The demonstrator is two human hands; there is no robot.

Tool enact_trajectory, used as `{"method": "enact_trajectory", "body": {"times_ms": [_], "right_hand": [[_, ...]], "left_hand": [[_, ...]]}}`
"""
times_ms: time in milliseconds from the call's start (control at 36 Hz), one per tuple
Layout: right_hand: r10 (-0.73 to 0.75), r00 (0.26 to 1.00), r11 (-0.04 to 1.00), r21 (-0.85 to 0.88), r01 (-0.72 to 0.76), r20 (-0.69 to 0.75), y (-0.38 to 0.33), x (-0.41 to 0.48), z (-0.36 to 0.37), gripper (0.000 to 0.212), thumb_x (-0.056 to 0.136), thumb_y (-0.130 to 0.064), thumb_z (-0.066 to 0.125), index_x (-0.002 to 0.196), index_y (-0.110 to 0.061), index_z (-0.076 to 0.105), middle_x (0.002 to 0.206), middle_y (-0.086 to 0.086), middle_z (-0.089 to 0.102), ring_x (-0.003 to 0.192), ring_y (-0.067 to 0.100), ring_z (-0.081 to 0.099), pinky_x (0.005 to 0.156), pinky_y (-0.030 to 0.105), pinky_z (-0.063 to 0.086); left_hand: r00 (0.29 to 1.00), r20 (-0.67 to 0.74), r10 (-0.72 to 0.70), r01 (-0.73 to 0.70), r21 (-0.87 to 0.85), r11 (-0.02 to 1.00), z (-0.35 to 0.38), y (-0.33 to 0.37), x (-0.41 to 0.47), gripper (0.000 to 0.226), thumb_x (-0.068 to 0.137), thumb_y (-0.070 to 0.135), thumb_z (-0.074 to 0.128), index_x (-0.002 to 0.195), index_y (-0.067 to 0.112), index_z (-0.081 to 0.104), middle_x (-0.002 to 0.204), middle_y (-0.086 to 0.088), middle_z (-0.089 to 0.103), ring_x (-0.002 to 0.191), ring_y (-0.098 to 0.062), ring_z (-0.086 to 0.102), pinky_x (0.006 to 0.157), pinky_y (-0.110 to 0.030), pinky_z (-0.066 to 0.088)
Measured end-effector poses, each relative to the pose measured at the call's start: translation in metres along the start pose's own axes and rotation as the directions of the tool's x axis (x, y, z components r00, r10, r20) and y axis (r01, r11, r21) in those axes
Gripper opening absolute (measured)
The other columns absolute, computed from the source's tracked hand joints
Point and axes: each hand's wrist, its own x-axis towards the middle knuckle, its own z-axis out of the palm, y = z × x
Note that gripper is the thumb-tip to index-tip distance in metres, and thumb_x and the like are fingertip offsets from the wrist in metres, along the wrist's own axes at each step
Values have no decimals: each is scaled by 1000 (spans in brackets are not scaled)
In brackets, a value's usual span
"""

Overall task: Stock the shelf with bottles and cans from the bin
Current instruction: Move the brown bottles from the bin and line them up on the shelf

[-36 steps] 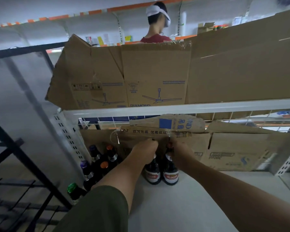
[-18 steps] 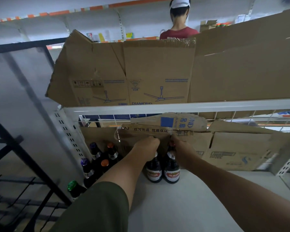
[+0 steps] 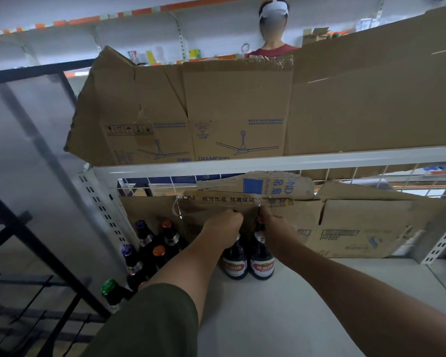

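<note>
Both your arms reach forward under the upper shelf rail (image 3: 268,164), forearms converging. Your left hand (image 3: 225,225) is knuckles-up, fingers curled over the neck of the left bottle (image 3: 234,265). Your right hand (image 3: 274,228) is closed the same way round the neck of the right bottle (image 3: 262,265). The fingertips are hidden behind the backs of the hands, so the grip looks firm, though you can't confirm it from here. The hands sit close together but apart.

Both bottles are dark glass with red labels. They stand upright, long axis vertical, caps under your palms, labels facing you. They sit side by side, touching or nearly so, on the white shelf (image 3: 281,310) towards its back.

Just behind them is a flattened cardboard sheet (image 3: 358,228) leaning along the shelf's rear, its top edge level with your knuckles. To the left is a cluster of dark bottles (image 3: 150,243) with purple and orange caps, and a green-capped bottle (image 3: 110,287) nearest you. Your olive sleeve (image 3: 150,323) covers part of that group. Overhead is a printed carton (image 3: 216,112) on the upper tier. A person in a red top (image 3: 273,48) stands beyond it. A black rack (image 3: 36,240) is far left.
</note>
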Motion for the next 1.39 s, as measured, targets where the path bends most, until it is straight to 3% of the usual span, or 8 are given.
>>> {"method": "enact_trajectory", "body": {"times_ms": [167,278,444,639,778,1056,1222,1389], "right_hand": [[3,1000,1000,-15,-2,20,-2,0,-4,50,94,-20,62,136,-19,34,103,9,67,82,23,59,64,31,42],[7,1000,1000,-30,-6,24,-2,-1,-5,57,94,-19,62,142,-21,29,100,9,67,75,21,54,62,32,43],[0,999,999,-40,2,49,-5,-2,-11,66,95,-12,57,150,-20,22,106,12,66,95,30,64,66,33,42],[-9,998,999,-35,11,54,-9,-5,-16,64,97,-13,52,152,-18,20,112,12,65,101,29,63,69,32,40],[-8,999,999,-47,10,49,-8,-3,-12,65,97,-11,51,153,-18,18,111,12,66,99,28,64,68,31,40],[-12,997,999,-34,15,78,1,8,-6,55,97,-16,56,145,-18,29,113,11,65,99,27,63,71,29,43],[-8,998,1000,-17,9,69,6,10,1,58,93,-20,64,140,-21,30,111,9,67,94,27,64,70,34,51],[-4,999,1000,-22,5,51,6,8,4,59,94,-19,63,142,-19,29,108,10,66,88,26,62,66,30,43]], "left_hand": [[1000,20,-16,16,11,1000,-3,1,1,18,97,17,65,112,8,62,113,-14,64,101,-31,64,90,-45,56],[1000,24,4,-5,30,1000,-5,-1,2,19,97,17,64,114,9,61,114,-13,62,102,-30,61,86,-41,53],[998,61,30,-34,65,997,-12,-2,1,25,96,8,64,121,5,59,119,-17,59,105,-33,60,89,-43,53],[994,102,33,-42,83,996,-18,-2,5,26,99,12,62,124,3,61,119,-17,61,103,-31,62,75,-36,47],[996,88,31,-39,85,996,-17,-2,4,24,100,13,60,123,5,60,117,-15,60,94,-27,58,73,-35,44],[998,46,45,-44,-4,999,-7,-8,5,22,99,14,61,120,7,62,114,-13,63,100,-28,62,88,-41,55],[998,-17,63,-63,7,998,0,-12,5,18,99,13,62,116,11,63,114,-12,61,98,-28,61,85,-42,54],[997,-29,78,-78,9,997,0,-14,4,15,99,14,61,114,9,62,115,-14,61,99,-30,60,86,-44,54]]}}
